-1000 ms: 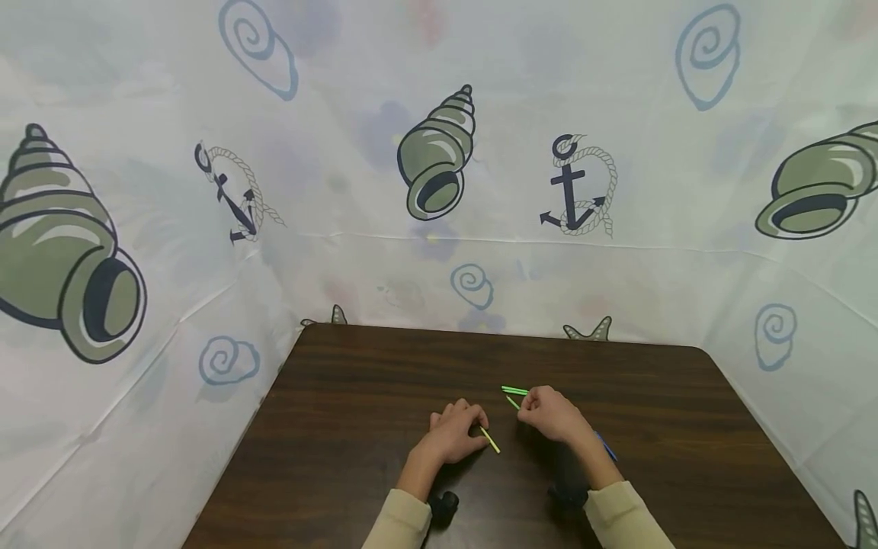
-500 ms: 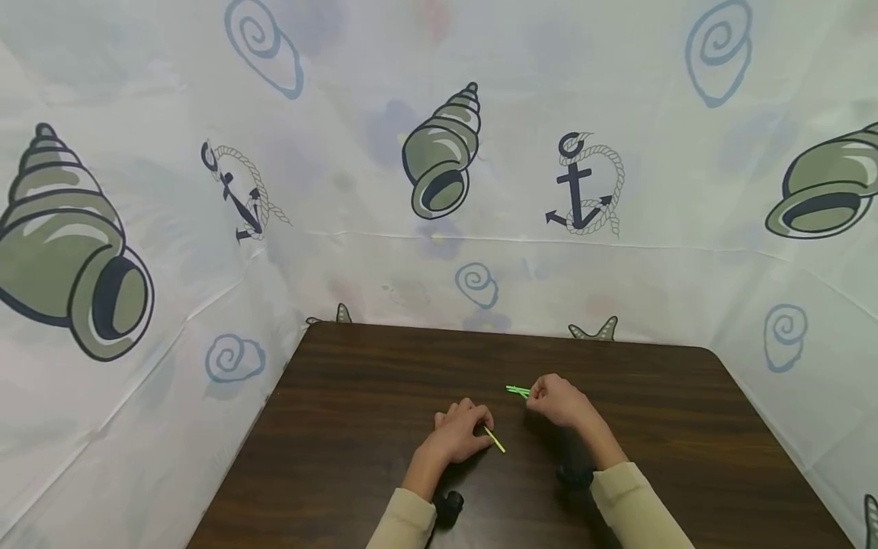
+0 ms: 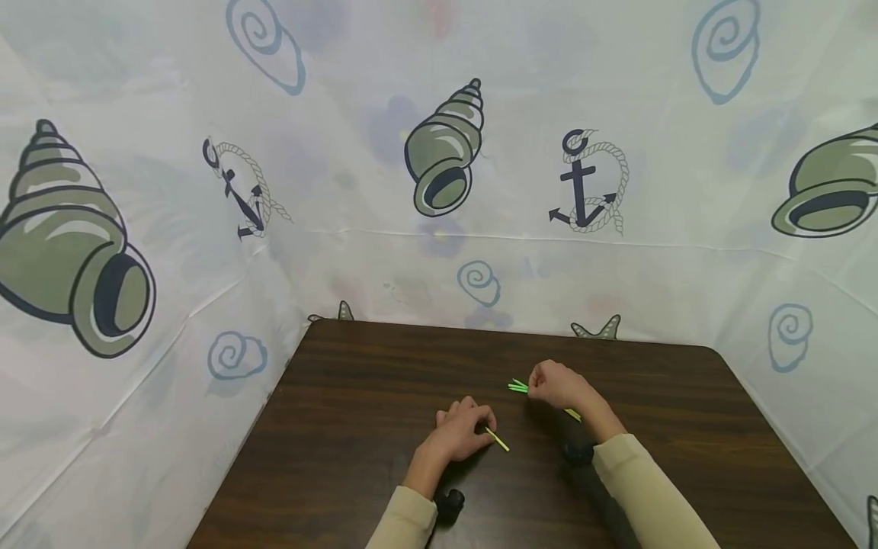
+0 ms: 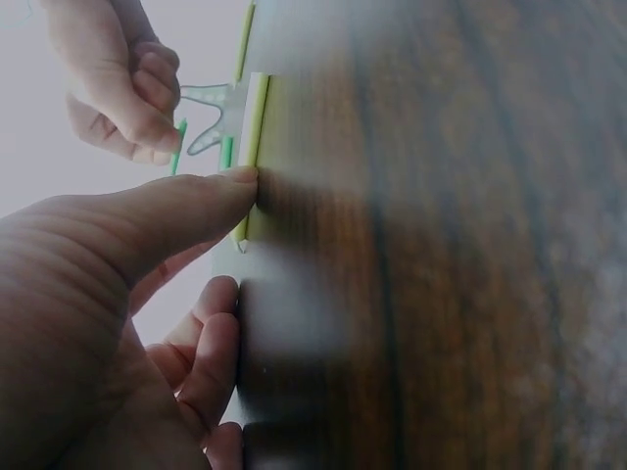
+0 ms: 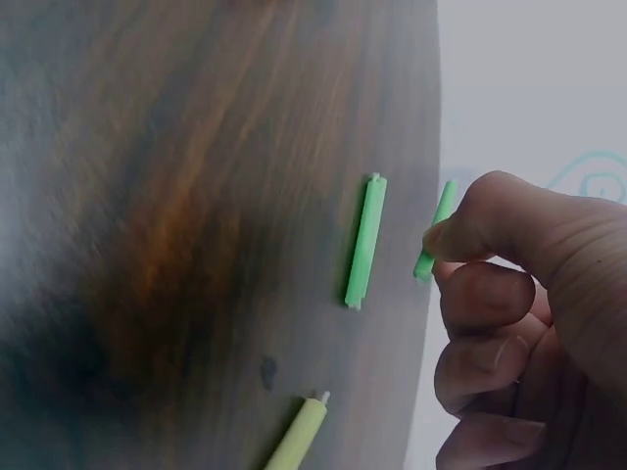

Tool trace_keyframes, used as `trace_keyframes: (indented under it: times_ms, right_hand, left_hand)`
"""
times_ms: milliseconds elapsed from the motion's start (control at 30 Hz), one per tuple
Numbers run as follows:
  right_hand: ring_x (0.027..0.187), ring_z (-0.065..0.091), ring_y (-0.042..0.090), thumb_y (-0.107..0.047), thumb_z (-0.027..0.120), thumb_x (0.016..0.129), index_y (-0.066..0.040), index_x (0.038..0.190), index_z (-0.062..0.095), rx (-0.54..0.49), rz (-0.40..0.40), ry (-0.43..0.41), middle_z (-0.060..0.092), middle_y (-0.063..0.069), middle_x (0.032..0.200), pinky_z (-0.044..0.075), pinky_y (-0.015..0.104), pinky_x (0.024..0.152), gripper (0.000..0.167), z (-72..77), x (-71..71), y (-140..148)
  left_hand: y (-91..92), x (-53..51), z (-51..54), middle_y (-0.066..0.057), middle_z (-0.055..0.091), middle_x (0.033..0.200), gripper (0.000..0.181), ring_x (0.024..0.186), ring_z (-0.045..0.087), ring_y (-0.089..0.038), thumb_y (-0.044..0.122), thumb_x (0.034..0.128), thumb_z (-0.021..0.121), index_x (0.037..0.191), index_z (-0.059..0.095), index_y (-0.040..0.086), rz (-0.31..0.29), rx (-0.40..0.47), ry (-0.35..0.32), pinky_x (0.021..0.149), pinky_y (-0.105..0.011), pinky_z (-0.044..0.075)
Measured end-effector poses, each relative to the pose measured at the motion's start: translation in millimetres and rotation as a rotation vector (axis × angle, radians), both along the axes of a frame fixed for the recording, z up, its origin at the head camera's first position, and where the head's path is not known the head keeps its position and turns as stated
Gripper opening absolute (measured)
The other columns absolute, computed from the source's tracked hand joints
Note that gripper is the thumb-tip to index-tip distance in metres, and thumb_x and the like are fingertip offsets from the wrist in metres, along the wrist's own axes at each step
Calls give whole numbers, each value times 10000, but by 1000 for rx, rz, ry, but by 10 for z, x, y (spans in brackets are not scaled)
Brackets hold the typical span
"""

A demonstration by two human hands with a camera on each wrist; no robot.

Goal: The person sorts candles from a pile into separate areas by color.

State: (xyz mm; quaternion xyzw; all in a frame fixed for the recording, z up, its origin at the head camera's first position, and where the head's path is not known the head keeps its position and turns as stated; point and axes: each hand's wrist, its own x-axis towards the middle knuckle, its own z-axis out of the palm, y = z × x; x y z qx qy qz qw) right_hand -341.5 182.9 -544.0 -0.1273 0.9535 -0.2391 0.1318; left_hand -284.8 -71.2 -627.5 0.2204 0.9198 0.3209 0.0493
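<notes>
My right hand (image 3: pixel 559 385) pinches a thin green candle (image 5: pixel 446 206) between thumb and forefinger, its other fingers curled. Beneath it, what looks like a pair of green candles (image 5: pixel 365 245) lies side by side on the dark table (image 3: pixel 384 358); in the head view green tips (image 3: pixel 517 387) poke out left of the hand. My left hand (image 3: pixel 458 431) rests on the table and pinches a yellow candle (image 4: pixel 257 117) that lies there, the thumb pressed on it. A second yellow candle (image 5: pixel 297 436), partly behind my right wrist in the head view, lies on the table.
A white cloth (image 3: pixel 370 267) printed with shells and anchors hangs behind the table and along both sides. Black wrist devices (image 3: pixel 449 507) sit under both forearms. The table's far edge lies just past the green candles.
My right hand has carried its green candle away from me to the green candles on the table. A yellow candle behind the right wrist has come into view. The left hand stays put.
</notes>
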Motion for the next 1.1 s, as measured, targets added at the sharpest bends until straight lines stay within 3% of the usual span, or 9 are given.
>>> trace_keyframes:
  times_ms: [267,400,567,800,900,967,1100]
  right_hand:
    - [640,503,148,-100,662,975,-101,932,734,5,46,-31,623,4,789,435,334,630,84,-3,-206,48]
    - [631,452,145,-56,632,976,-76,899,735,-15,76,-46,597,-3,766,412,332,643,130,-27,-249,98]
    - [612,399,138,-39,614,975,-82,843,715,-21,105,-65,540,-30,702,385,326,639,172,-83,-312,136]
    - [604,371,135,-28,590,958,-100,806,700,-24,95,-69,490,-45,663,363,322,641,201,-158,-391,145]
    - [614,396,139,-26,594,975,-80,844,716,-45,105,-73,515,-34,686,382,325,654,187,-164,-392,143]
    - [624,423,145,-27,597,990,-64,881,731,-63,107,-81,546,-18,714,396,331,658,177,-166,-390,140]
    - [646,489,154,-39,607,1015,-53,933,757,-88,106,-67,615,8,774,429,333,658,171,-186,-401,136]
  left_hand:
    - [-9,7,47,80,489,1023,200,916,402,-164,331,974,814,898,629,341,-2,-5,-15,790,-402,233]
    - [-3,56,128,63,504,1042,179,934,421,-164,311,981,809,915,643,316,-22,-7,-26,794,-407,239]
    - [5,91,129,73,503,1044,167,924,414,-150,310,987,803,924,648,324,-23,-3,-12,786,-399,233]
    - [-1,129,221,50,524,1058,144,948,439,-148,278,997,795,942,663,299,-26,-25,-39,816,-389,262]
    - [-17,132,268,38,531,1060,136,959,451,-161,264,998,794,947,670,287,-34,-22,-51,829,-398,277]
    - [-18,110,219,48,531,1066,122,961,453,-162,274,1010,779,954,673,302,-33,-21,-38,826,-402,276]
    - [-46,99,225,61,531,1072,120,960,451,-159,283,1019,765,950,672,315,-32,-12,-17,814,-403,264]
